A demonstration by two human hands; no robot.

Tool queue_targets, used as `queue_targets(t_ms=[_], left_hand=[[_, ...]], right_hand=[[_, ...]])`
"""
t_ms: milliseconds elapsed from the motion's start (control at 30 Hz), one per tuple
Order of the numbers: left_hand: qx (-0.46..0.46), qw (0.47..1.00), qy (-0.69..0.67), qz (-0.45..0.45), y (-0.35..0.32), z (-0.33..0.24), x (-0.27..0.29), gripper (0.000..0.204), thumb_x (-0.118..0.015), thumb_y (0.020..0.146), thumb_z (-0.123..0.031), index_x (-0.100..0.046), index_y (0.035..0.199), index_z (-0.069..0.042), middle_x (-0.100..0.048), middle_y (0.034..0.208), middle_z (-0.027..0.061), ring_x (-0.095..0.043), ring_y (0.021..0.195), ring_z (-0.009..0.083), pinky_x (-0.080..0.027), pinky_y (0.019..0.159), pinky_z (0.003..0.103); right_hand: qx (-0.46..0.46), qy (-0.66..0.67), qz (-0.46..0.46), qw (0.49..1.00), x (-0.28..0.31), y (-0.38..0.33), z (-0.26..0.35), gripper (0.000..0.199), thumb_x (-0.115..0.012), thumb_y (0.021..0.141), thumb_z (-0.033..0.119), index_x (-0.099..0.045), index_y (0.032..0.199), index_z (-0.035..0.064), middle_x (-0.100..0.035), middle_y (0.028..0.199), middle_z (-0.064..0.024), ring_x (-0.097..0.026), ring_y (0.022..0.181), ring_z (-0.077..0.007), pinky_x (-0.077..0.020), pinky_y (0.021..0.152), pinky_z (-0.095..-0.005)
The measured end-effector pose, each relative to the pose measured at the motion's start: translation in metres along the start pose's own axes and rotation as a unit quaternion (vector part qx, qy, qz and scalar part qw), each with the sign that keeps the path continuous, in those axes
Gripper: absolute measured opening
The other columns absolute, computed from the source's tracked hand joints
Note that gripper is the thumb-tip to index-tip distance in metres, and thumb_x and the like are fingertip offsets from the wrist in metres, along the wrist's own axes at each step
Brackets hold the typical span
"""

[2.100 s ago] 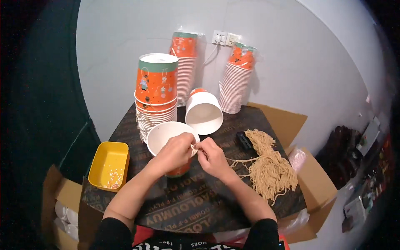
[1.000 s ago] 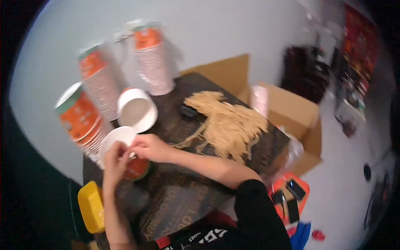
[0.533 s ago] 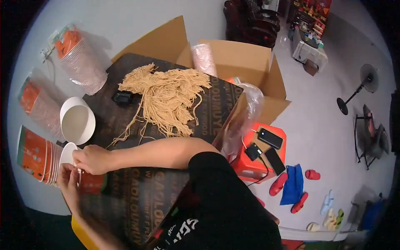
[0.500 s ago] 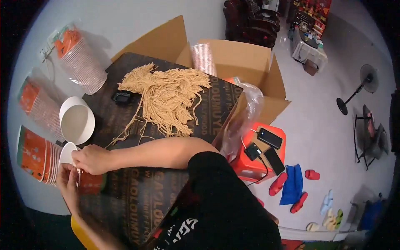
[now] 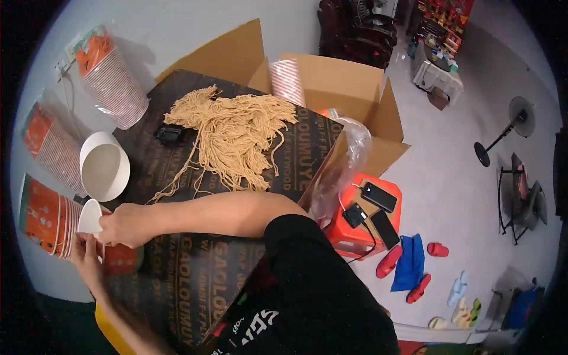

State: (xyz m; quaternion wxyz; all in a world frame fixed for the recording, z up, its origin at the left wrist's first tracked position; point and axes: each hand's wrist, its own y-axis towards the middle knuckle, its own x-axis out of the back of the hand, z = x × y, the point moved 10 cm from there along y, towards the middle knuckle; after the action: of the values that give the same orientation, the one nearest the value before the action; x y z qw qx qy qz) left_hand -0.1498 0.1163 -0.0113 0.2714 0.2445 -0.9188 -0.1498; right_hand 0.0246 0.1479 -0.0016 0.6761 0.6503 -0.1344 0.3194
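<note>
One paper bucket (image 5: 90, 218) | left hand (image 5: 87, 253), right hand (image 5: 126, 225) at rim | both grips: cannot tell | carton (image 5: 340, 74): nested stack (image 5: 287, 82) inside

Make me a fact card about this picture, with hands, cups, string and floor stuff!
Left hand: fingers at the rim of an orange-and-white round paper cup
Right hand: at the same rim; any tiny thing pinched is hidden
Other cups: open white round paper cup; tall orange paper cup stack; two stacks in clear plastic
String: loose tan yarn pile on the dark wooden table
Floor: red plastic stool, red slippers
</note>
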Motion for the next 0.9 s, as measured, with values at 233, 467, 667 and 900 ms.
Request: queue_targets(t_ms=[233, 467, 667, 900], left_hand=[[-0.022, 1.000, 0.019, -0.011, -0.002, -0.014, -0.006, 0.011, -0.056, 0.093, -0.008, -0.052, 0.084, -0.004, -0.048, 0.071, -0.0018, -0.043, 0.059, 0.0053, -0.035, 0.051, 0.021], [0.005, 1.000, 0.021, -0.020, -0.014, -0.028, -0.023, 0.009, -0.057, 0.085, -0.008, -0.055, 0.077, -0.004, -0.054, 0.067, 0.0010, -0.053, 0.056, 0.0094, -0.044, 0.050, 0.023], [0.061, 0.998, -0.014, -0.002, -0.023, -0.057, -0.035, 0.011, -0.057, 0.086, -0.009, -0.059, 0.079, 0.000, -0.062, 0.067, 0.0058, -0.057, 0.056, 0.0098, -0.046, 0.051, 0.024], [0.081, 0.995, -0.038, 0.031, -0.031, -0.054, -0.038, 0.008, -0.060, 0.087, -0.006, -0.058, 0.081, 0.000, -0.062, 0.071, 0.0046, -0.057, 0.058, 0.0086, -0.047, 0.052, 0.024]], right_hand=[[0.029, -0.078, -0.105, 0.991, 0.021, -0.004, 0.017, 0.011, -0.064, 0.077, 0.016, -0.058, 0.081, 0.0079, -0.056, 0.077, -0.0130, -0.062, 0.062, -0.0303, -0.0504, 0.052, -0.0391], [-0.126, 0.089, -0.151, 0.976, 0.029, -0.007, -0.014, 0.008, -0.061, 0.083, 0.011, -0.057, 0.085, 0.0052, -0.060, 0.077, -0.0162, -0.063, 0.070, -0.0370, -0.0491, 0.059, -0.0445], [-0.192, 0.184, -0.164, 0.950, 0.038, -0.008, -0.025, 0.005, -0.060, 0.087, 0.002, -0.061, 0.091, -0.0019, -0.059, 0.084, -0.0077, -0.058, 0.069, -0.0128, -0.0461, 0.060, -0.0256], [-0.200, 0.217, -0.167, 0.941, 0.033, -0.006, -0.018, 0.005, -0.065, 0.086, 0.003, -0.062, 0.088, 0.0001, -0.058, 0.073, -0.0043, -0.051, 0.057, -0.0067, -0.0409, 0.052, -0.0239]])
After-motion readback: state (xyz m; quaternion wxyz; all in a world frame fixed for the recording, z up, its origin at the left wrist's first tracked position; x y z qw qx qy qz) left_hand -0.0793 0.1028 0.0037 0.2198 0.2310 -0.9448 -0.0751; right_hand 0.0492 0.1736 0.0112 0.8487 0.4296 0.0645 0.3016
